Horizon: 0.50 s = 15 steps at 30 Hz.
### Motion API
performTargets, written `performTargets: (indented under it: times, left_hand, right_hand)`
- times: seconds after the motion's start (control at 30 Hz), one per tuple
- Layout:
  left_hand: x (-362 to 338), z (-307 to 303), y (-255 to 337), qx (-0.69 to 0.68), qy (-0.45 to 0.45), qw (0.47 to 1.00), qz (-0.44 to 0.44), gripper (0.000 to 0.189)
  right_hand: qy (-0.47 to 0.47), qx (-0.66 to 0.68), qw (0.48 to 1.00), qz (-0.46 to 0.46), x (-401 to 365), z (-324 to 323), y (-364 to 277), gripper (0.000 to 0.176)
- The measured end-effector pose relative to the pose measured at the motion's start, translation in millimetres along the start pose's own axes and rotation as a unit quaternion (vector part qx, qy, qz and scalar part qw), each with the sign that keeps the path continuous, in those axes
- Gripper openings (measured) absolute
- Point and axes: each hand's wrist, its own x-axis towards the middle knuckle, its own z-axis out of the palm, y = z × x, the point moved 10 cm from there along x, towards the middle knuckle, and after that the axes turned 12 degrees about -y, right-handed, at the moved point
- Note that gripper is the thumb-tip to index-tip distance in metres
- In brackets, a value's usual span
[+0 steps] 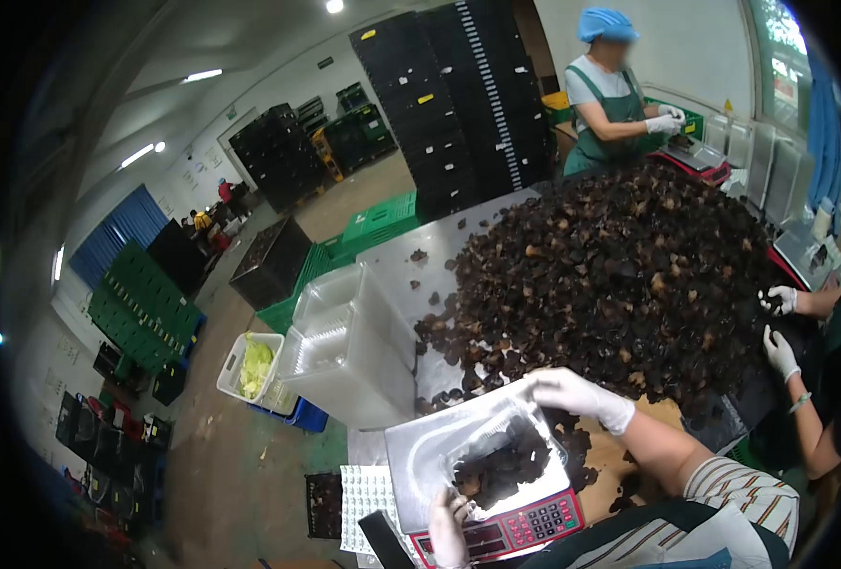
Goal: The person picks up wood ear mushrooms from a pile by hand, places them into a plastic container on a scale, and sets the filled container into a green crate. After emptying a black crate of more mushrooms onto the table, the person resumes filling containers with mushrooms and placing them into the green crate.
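Observation:
A clear plastic tray (545,464) holding dark, ear-shaped mushrooms (499,471) is on the metal plate of a red scale (542,521). At its near left corner, my left hand (449,527), in a white glove, has its fingers curled on the rim. My right hand (577,394), also gloved, reaches across to the far edge, with thumb and fingers pressed together there. Glare hides part of the tray's outline. Beyond the scale spreads a large heap of the same dark mushrooms (619,266).
Stacked clear trays (344,360) stand left of the scale, beside a sheet of labels (368,503). A white basket (240,365) sits lower on the left. One co-worker (596,104) stands across the table; another person's gloved hands (781,351) are at the right. Black crates (449,104) tower behind.

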Motion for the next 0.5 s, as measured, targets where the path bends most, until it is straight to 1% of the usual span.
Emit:
performTargets:
  times: [0.03,0.1,0.13,0.17,0.2,0.23,0.27,0.3,0.4,0.43,0.5]
  left_hand:
    - [-4,11,12,-0.042,-0.025,0.999,0.015,0.033]
    - [-8,29,32,-0.126,-0.071,0.988,0.048,0.033]
    - [-6,8,23,0.115,-0.032,0.993,0.013,0.034]
    - [-6,-13,15,0.349,0.013,0.937,-0.023,0.034]
    - [-21,32,49,0.311,0.052,0.949,0.024,0.032]
    - [-18,27,46,0.384,0.045,0.922,0.014,0.033]
    - [-12,13,32,0.384,0.009,0.923,0.004,0.034]
    - [-10,19,33,0.384,-0.029,0.923,-0.006,0.035]
    - [-24,33,26,0.255,-0.016,0.964,-0.073,0.032]
    - [-25,28,14,0.198,-0.019,0.978,-0.065,0.031]
    - [-20,-2,-24,0.084,-0.024,0.995,-0.049,0.030]
  right_hand:
    - [-0.039,-0.058,0.997,0.044,-11,12,-7,0.033]
    - [-0.083,-0.153,0.984,-0.038,-33,35,-26,0.042]
    - [-0.062,-0.174,0.983,-0.018,-42,38,-20,0.046]
    - [-0.042,-0.195,0.980,0.001,-51,40,-12,0.051]
    - [-0.020,-0.180,0.982,0.047,-60,38,7,0.058]
    - [0.003,-0.092,0.991,0.095,-68,38,29,0.057]
    - [0.001,-0.015,0.988,0.156,-77,43,47,0.051]
    - [0.000,0.062,0.974,0.216,-85,50,63,0.045]
    - [0.000,0.214,0.946,0.243,-92,71,78,0.032]
    - [0.002,0.211,0.950,0.229,-91,71,76,0.030]
    - [0.008,0.207,0.958,0.199,-87,72,71,0.027]
